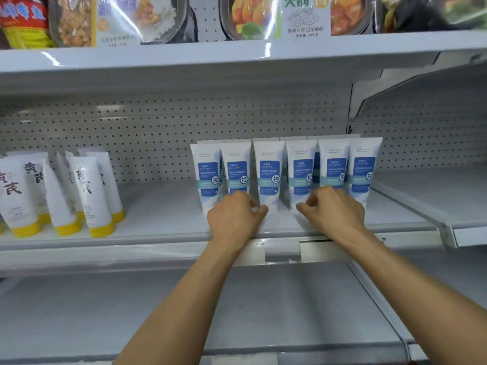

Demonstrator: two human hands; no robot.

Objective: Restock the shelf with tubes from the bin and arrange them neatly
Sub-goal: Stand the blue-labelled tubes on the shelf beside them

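The white shelf unit with a pegboard back (158,133) fills the view, and three of its boards show: the upper one, the middle shelf (163,206) and a bare lower shelf (131,312). The row of blue-label tubes (286,169) on the middle shelf serves as the landmark.

Above that row, the upper board carries three tray meals (276,17) and, far to the left, one red-and-yellow packet (23,19).

The row itself stands toward the right end of the middle shelf. Six tubes stand cap-down, side by side, in front. The flat tops of more tubes show behind them, but their number cannot be counted. Well to the left of the row stands a looser cluster of yellow-capped tubes (91,196). At least six show, some leaning, and overlap hides any others.

Two bare forearms reach up to the foot of the row. The left hand (235,217) covers the base of the second tube, its fingers curled and its fingertips against the cap of the third. The right hand (334,209) covers the base of the fifth tube, its curled fingers reaching to the foot of the fourth. Whether either hand actually grasps a tube cannot be told.

Just below the row, two pale tags (316,250) sit on the shelf's front rail.
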